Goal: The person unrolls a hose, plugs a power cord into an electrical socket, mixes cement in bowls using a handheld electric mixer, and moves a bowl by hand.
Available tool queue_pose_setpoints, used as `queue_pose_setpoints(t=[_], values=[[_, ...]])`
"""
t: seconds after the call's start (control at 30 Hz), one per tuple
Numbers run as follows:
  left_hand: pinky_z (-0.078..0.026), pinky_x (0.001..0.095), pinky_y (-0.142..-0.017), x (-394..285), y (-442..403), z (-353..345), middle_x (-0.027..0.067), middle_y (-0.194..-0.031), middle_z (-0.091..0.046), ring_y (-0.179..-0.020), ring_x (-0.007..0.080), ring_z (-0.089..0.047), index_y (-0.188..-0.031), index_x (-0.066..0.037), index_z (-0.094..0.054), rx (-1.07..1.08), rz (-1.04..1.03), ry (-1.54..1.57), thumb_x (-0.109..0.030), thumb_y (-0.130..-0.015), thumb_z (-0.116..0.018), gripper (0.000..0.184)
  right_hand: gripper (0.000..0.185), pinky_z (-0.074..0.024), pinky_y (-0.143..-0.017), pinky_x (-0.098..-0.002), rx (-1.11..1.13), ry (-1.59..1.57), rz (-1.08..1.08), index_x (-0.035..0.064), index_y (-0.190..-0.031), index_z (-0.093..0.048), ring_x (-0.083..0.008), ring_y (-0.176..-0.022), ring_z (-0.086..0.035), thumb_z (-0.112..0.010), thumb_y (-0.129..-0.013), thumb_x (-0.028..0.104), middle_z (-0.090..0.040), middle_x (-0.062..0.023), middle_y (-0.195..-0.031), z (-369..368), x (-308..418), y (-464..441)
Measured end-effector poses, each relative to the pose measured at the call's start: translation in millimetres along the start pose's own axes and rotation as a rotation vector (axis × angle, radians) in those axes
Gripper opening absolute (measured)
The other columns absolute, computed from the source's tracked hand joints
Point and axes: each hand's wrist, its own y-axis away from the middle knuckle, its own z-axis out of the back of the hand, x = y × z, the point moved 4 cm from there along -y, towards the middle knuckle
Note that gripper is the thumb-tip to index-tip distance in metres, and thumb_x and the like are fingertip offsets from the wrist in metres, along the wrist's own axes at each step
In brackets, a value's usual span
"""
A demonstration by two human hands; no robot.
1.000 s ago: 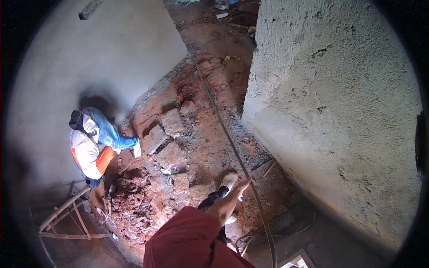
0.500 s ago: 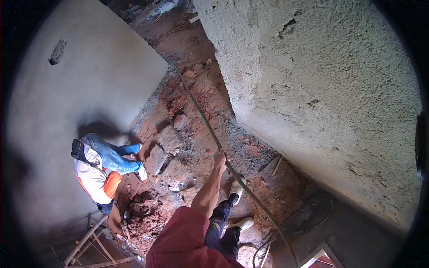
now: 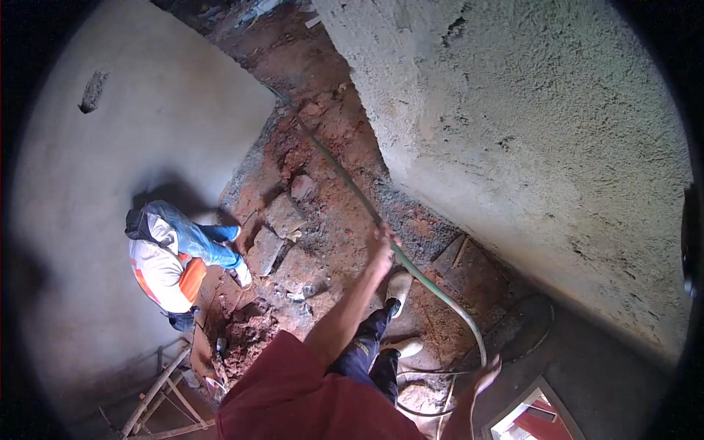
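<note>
My left hand is closed around a green hose, which runs from the far wall corner across the dirt floor. From that grip the hose bends down in a pale curve toward my right hand. The fingers of my right hand look stretched out beside the hose, at the bend. Whether the palm touches it is hard to make out. Darker loops of hose lie on the ground below and to the right of my feet.
A co-worker in jeans and a white-and-orange top bends by the left wall. Broken slabs and rubble cover the reddish floor. A rough wall stands on the right, a wooden frame lower left, a pale-framed opening lower right.
My right hand has come into view at the lower right. The hose, nearly straight before, now curves there. My left hand has shifted slightly right, still around the hose.
</note>
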Motion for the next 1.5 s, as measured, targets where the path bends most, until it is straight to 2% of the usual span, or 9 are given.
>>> queue_pose_setpoints(t=[0.13,0.3,0.4,0.57,0.67,0.9,1.07,1.2,1.5], values=[[-0.042,0.0281,-0.048,64.4,77.9,-21.9,0.0007,-0.064,-0.05,-0.051,0.0118,-0.05,-0.083,-0.009,-0.047,0.098,0.012,-0.356,-0.028,-0.096,-0.049,0.023,0.037,-0.0442,-0.089,-0.035,0.546,0.498,0.52,0.0039,-0.12,-0.056,-0.0268,-0.105,-0.058,-0.056,-0.09,0.026,-0.06,-0.0172,-0.115,-210.0,172.4,49.3],[-0.05,0.0367,-0.054,144.0,218.2,-27.8,0.0086,-0.083,-0.06,-0.072,0.018,-0.059,-0.104,-0.005,-0.052,0.286,0.028,-0.847,-0.031,-0.098,-0.039,0.03,0.067,-0.0421,-0.092,-0.0453,0.959,1.099,0.466,0.0068,-0.124,-0.051,-0.0361,-0.112,-0.052,-0.065,-0.076,0.051,-0.055,-0.02,-0.119,-342.9,179.3,103.2],[-0.051,0.0379,-0.055,181.4,284.4,-18.7,0.0095,-0.086,-0.06,-0.075,0.0193,-0.059,-0.106,-0.005,-0.051,0.513,0.051,-0.827,-0.032,-0.098,-0.039,0.031,0.077,-0.0409,-0.09,-0.0536,0.608,1.359,0.697,0.01,-0.131,-0.041,-0.0387,-0.115,-0.049,-0.064,-0.073,0.056,-0.049,-0.0174,-0.125,-339.8,135.4,101.8],[-0.052,0.0399,-0.057,228.4,363.6,7.9,0.0111,-0.091,-0.059,-0.08,0.0213,-0.059,-0.11,-0.005,-0.05,0.864,0.276,-0.837,-0.033,-0.098,-0.038,0.033,0.078,-0.032,-0.095,-0.0546,0.307,1.753,0.464,0.0134,-0.14,-0.027,-0.0363,-0.121,-0.042,-0.063,-0.079,0.045,-0.045,-0.012,-0.129,-222.8,47.1,36.6],[-0.052,0.0411,-0.058,250.0,394.4,26.6,0.012,-0.094,-0.059,-0.083,0.0225,-0.059,-0.113,-0.005,-0.049,1.05,0.438,-0.844,-0.034,-0.098,-0.038,0.035,0.045,-0.0437,-0.085,-0.0489,0.374,1.787,0.399,0.013,-0.12,-0.056,-0.0349,-0.108,-0.055,-0.059,-0.082,0.037,-0.058,-0.0143,-0.116,-138.7,37.0,9.3],[-0.053,0.044,-0.061,276.1,408.1,92.1,0.0141,-0.102,-0.058,-0.09,0.0253,-0.058,-0.119,-0.005,-0.048,1.312,0.85,-0.852,-0.035,-0.098,-0.038,0.038,0.029,-0.0502,-0.071,-0.0461,0.192,1.173,0.43,0.0091,-0.101,-0.066,-0.0377,-0.08,-0.064,-0.058,-0.083,0.031,-0.067,-0.0185,-0.084,-12.4,110.6,44.9],[-0.054,0.046,-0.063,265.9,240.2,155.9,0.0157,-0.107,-0.058,-0.095,0.0273,-0.058,-0.123,-0.005,-0.047,0.82,0.997,-0.903,-0.037,-0.098,-0.037,0.042,0.037,-0.0352,-0.05,-0.0332,0.116,0.709,0.351,0.0016,-0.075,-0.065,-0.0161,-0.05,-0.044,-0.064,-0.084,0.038,-0.053,-0.0052,-0.054,131.3,133.5,127.5],[-0.026,0.0657,-0.1,162.6,176.8,111.4,0.0272,-0.143,-0.027,-0.131,0.0442,-0.028,-0.146,-0.007,-0.002,0.304,0.775,-0.47,-0.092,-0.059,-0.036,0.126,0.039,-0.0293,-0.05,-0.027,-0.081,0.54,0.302,-0.0018,-0.068,-0.061,-0.0086,-0.055,-0.037,-0.07,-0.081,0.034,-0.047,0.0021,-0.056,218.8,134.9,184.2],[-0.022,0.0719,-0.098,113.0,101.9,36.4,0.0262,-0.139,-0.027,-0.127,0.0468,-0.032,-0.145,-0.017,0.009,0.184,0.743,0.296,-0.077,-0.062,-0.06,0.124,0.029,-0.0377,-0.053,-0.025,-0.637,0.226,0.471,-0.003,-0.091,-0.067,-0.0109,-0.062,-0.049,-0.061,-0.087,0.025,-0.059,-0.0045,-0.072,304.5,207.5,307.3]])
